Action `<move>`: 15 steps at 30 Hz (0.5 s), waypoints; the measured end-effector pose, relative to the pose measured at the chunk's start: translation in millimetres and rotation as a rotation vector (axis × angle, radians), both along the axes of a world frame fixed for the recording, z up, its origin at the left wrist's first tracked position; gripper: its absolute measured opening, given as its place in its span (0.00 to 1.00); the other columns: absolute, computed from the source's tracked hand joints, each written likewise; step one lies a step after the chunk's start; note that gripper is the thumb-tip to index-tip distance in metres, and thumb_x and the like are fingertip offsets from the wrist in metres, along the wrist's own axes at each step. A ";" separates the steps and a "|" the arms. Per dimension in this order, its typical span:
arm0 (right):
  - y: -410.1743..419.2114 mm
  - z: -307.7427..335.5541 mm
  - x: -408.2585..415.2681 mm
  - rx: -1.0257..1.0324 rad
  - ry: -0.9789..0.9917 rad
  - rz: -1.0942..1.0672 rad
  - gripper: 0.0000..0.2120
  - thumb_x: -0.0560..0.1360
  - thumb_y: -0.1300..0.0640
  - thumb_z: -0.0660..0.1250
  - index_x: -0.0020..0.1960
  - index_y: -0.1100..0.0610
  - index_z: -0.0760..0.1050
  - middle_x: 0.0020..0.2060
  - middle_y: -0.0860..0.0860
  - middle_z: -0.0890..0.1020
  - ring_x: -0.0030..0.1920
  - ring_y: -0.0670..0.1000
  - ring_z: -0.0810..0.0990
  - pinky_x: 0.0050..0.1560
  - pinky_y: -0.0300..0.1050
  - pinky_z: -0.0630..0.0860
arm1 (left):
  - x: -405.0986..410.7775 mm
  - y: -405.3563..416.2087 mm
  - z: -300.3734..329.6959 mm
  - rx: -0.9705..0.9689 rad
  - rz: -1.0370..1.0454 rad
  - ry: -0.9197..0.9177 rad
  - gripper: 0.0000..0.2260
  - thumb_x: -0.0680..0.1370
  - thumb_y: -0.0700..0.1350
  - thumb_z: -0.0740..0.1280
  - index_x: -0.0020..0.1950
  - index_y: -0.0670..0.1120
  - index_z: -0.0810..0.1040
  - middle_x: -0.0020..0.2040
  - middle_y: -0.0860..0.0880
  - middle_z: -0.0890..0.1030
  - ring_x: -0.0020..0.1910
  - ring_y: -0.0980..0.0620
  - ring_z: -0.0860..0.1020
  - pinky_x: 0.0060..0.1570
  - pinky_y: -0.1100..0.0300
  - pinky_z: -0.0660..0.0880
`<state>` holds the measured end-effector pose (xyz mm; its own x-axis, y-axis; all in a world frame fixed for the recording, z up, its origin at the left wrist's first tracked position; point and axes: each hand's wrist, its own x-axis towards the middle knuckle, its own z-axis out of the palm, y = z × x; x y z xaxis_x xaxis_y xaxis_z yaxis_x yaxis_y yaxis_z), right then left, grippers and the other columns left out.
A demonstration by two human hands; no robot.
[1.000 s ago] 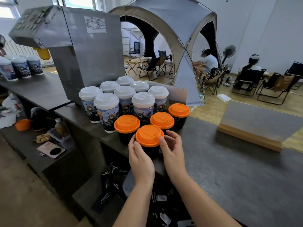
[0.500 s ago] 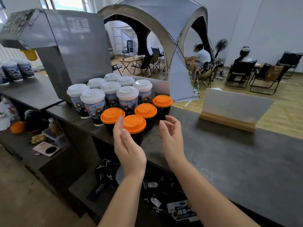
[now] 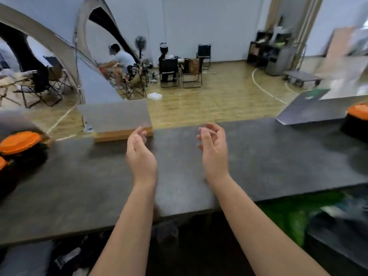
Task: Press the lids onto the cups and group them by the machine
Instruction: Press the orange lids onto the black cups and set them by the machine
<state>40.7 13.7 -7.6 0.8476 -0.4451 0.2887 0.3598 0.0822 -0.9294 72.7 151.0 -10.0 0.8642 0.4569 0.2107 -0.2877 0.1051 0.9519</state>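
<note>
Two dark paper cups with orange plastic lids show at the far left edge of the view: the fuller one (image 3: pixel 21 143) has its lid seated on top, and only a sliver of the second orange-lidded cup (image 3: pixel 3 163) peeks in below it. Both sit on the long dark grey counter (image 3: pixel 79 176). At the far right edge, another dark cup capped in orange (image 3: pixel 357 121) stands on the same counter, well apart from the left pair. As far as can be judged, the left cups are lidded and placed; the right one looks lidded too but not yet grouped with the rest, so carrying it over is probably what remains. The machine itself is not in view, and blur hides whether each lid is pressed fully home.

The left hand (image 3: pixel 139 154) and the right hand (image 3: pixel 214 150) hover over the middle of the counter, palms turned toward each other, fingers loosely curled and holding nothing.

On the counter's far edge, left of centre, lies a grey slab on a pale wooden base (image 3: pixel 117 121); a tilted grey panel (image 3: pixel 306 108) leans at the far right. Beyond is a hall with a pale wooden floor (image 3: pixel 219 96), a grey dome tent (image 3: pixel 65 56) at the left, black folding chairs (image 3: pixel 169 71), a standing fan (image 3: pixel 140 42) and two seated people. Below the counter at near right something green (image 3: pixel 294 216) shows, too blurred to identify.
</note>
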 end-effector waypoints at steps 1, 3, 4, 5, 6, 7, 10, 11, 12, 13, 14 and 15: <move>-31.2 -0.4 -5.6 0.008 0.008 -0.066 0.08 0.80 0.51 0.62 0.58 0.48 0.71 0.49 0.48 0.79 0.49 0.45 0.78 0.53 0.47 0.76 | 2.5 -29.8 -1.8 0.013 -0.065 0.025 0.17 0.86 0.42 0.50 0.63 0.41 0.76 0.59 0.45 0.79 0.61 0.49 0.77 0.66 0.58 0.71; -91.0 0.4 -19.5 0.021 0.020 -0.196 0.08 0.81 0.53 0.60 0.59 0.50 0.71 0.47 0.47 0.78 0.47 0.45 0.77 0.54 0.48 0.76 | 1.0 -89.0 -2.0 0.002 -0.180 0.055 0.16 0.86 0.42 0.50 0.62 0.41 0.76 0.58 0.44 0.79 0.57 0.51 0.77 0.68 0.54 0.71; -119.2 1.1 -26.7 0.034 0.024 -0.255 0.07 0.82 0.54 0.60 0.59 0.51 0.71 0.47 0.47 0.78 0.48 0.45 0.77 0.54 0.48 0.76 | -2.1 -116.9 -1.5 -0.007 -0.236 0.061 0.16 0.86 0.42 0.51 0.61 0.42 0.77 0.57 0.44 0.80 0.57 0.52 0.77 0.67 0.55 0.71; -146.3 1.2 -33.8 0.049 0.029 -0.308 0.07 0.82 0.54 0.59 0.59 0.50 0.71 0.47 0.46 0.78 0.48 0.45 0.77 0.55 0.48 0.76 | -5.5 -143.9 -0.6 -0.006 -0.292 0.066 0.15 0.86 0.42 0.51 0.60 0.44 0.77 0.56 0.46 0.80 0.57 0.52 0.77 0.67 0.56 0.71; -171.6 1.7 -40.9 0.067 0.034 -0.356 0.06 0.82 0.54 0.59 0.58 0.49 0.71 0.47 0.46 0.78 0.48 0.45 0.78 0.56 0.48 0.76 | -9.2 -169.6 0.6 0.008 -0.347 0.073 0.15 0.86 0.43 0.51 0.60 0.45 0.77 0.56 0.47 0.80 0.58 0.52 0.78 0.66 0.57 0.71; -196.1 1.2 -47.3 0.083 0.037 -0.405 0.06 0.82 0.54 0.59 0.58 0.49 0.71 0.47 0.46 0.78 0.49 0.45 0.78 0.56 0.47 0.76 | -12.0 -194.2 0.9 0.024 -0.402 0.083 0.16 0.86 0.45 0.51 0.60 0.46 0.78 0.57 0.48 0.81 0.59 0.53 0.78 0.66 0.58 0.71; -262.8 -3.8 -67.9 0.128 0.030 -0.539 0.07 0.82 0.54 0.59 0.59 0.50 0.71 0.47 0.45 0.78 0.50 0.45 0.78 0.55 0.45 0.76 | -20.7 -265.6 2.6 0.063 -0.527 0.099 0.16 0.85 0.46 0.51 0.61 0.48 0.78 0.56 0.49 0.82 0.59 0.54 0.78 0.65 0.59 0.71; -283.5 -6.0 -74.2 0.139 0.031 -0.577 0.08 0.82 0.54 0.59 0.60 0.50 0.71 0.47 0.45 0.78 0.50 0.45 0.78 0.55 0.45 0.76 | -23.2 -289.3 2.5 0.082 -0.558 0.098 0.16 0.85 0.47 0.51 0.60 0.49 0.78 0.56 0.50 0.82 0.59 0.54 0.78 0.65 0.58 0.71; -303.3 -7.9 -80.0 0.147 0.037 -0.611 0.08 0.82 0.54 0.59 0.60 0.51 0.71 0.48 0.45 0.78 0.50 0.45 0.78 0.55 0.45 0.76 | -26.0 -313.7 1.8 0.099 -0.597 0.101 0.16 0.85 0.47 0.51 0.59 0.50 0.78 0.55 0.51 0.82 0.58 0.55 0.78 0.64 0.58 0.71; -322.6 -10.2 -84.7 0.154 0.045 -0.642 0.08 0.82 0.54 0.59 0.60 0.51 0.71 0.48 0.45 0.78 0.51 0.46 0.78 0.55 0.44 0.76 | -28.9 -338.1 0.8 0.106 -0.640 0.109 0.15 0.85 0.48 0.51 0.58 0.51 0.78 0.55 0.52 0.82 0.59 0.56 0.78 0.64 0.58 0.71; -340.5 -11.9 -88.6 0.162 0.053 -0.666 0.09 0.82 0.54 0.59 0.61 0.51 0.71 0.49 0.45 0.78 0.51 0.46 0.78 0.55 0.44 0.76 | -32.0 -361.8 -0.7 0.111 -0.682 0.118 0.15 0.84 0.49 0.52 0.58 0.52 0.78 0.56 0.53 0.81 0.59 0.55 0.78 0.65 0.57 0.71; -357.4 -13.5 -91.6 0.169 0.062 -0.684 0.09 0.82 0.53 0.59 0.61 0.51 0.71 0.49 0.45 0.78 0.51 0.46 0.78 0.55 0.44 0.76 | -35.1 -385.4 -2.7 0.121 -0.721 0.126 0.15 0.84 0.51 0.52 0.58 0.53 0.78 0.56 0.53 0.81 0.60 0.55 0.77 0.66 0.55 0.70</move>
